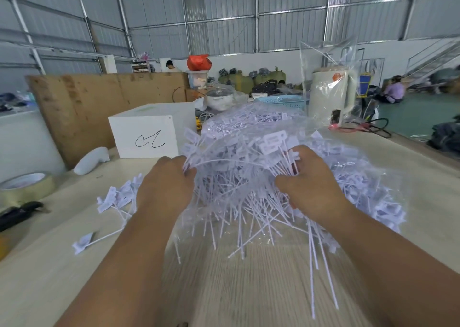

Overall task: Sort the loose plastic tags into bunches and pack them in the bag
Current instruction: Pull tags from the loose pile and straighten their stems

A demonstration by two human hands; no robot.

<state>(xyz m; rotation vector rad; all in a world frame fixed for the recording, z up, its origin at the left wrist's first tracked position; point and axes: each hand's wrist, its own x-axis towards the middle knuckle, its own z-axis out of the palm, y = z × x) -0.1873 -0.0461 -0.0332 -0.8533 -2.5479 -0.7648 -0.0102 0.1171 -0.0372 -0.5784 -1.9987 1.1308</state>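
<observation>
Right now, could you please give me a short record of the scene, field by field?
setting: workshop table
main pile: white plastic tags heaped on and in a clear bag
left hand: fingers gripping tags at the pile's left edge
right hand: fingers gripping tags on the pile's right
loose tags: a few lying left of the pile
left side: white box, tape roll

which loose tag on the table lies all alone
The single tag nearest the camera, left of the left forearm, lies apart on the table; the small cluster beyond it and the main pile are bunched.
</observation>
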